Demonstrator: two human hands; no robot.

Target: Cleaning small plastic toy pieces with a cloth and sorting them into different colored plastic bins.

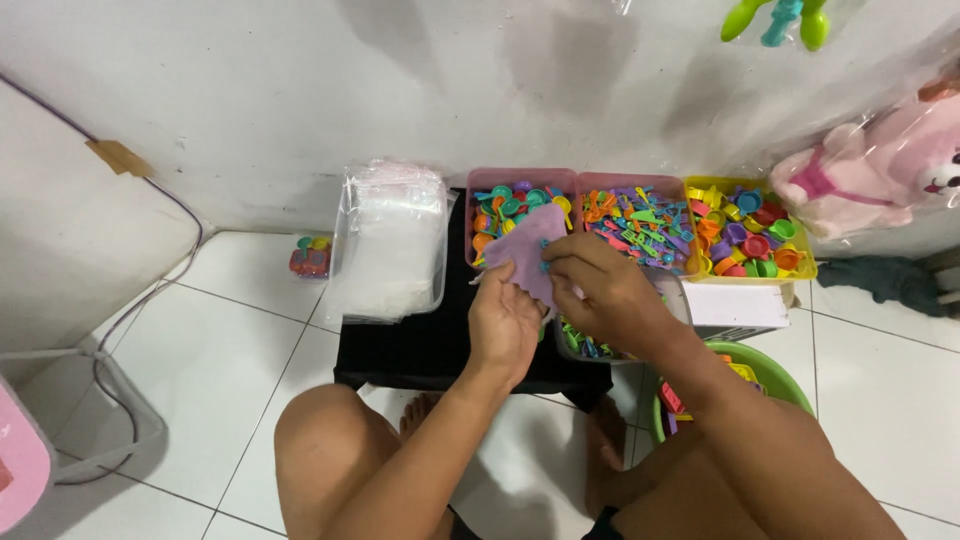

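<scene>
My left hand (503, 323) holds the lower edge of a purple card (527, 247) tilted up over a low black table (420, 345). At the card's right edge, my right hand (600, 287) pinches a small teal toy piece (545, 267). Right behind the card sits a pink bin (520, 178) of small colourful plastic toy utensils. A second pink bin (632, 182) of mixed toy pieces stands to its right. A yellow bin (800, 268) of toy pots and cups comes after that. My knees show at the bottom of the view.
A clear tub of plastic bags (390, 240) stands left of the bins. A small pack of toys (310, 257) lies on the tiled floor by the wall. A green basin (775, 368), a white box (735, 305) and a bagged pink plush toy (880, 165) are at right.
</scene>
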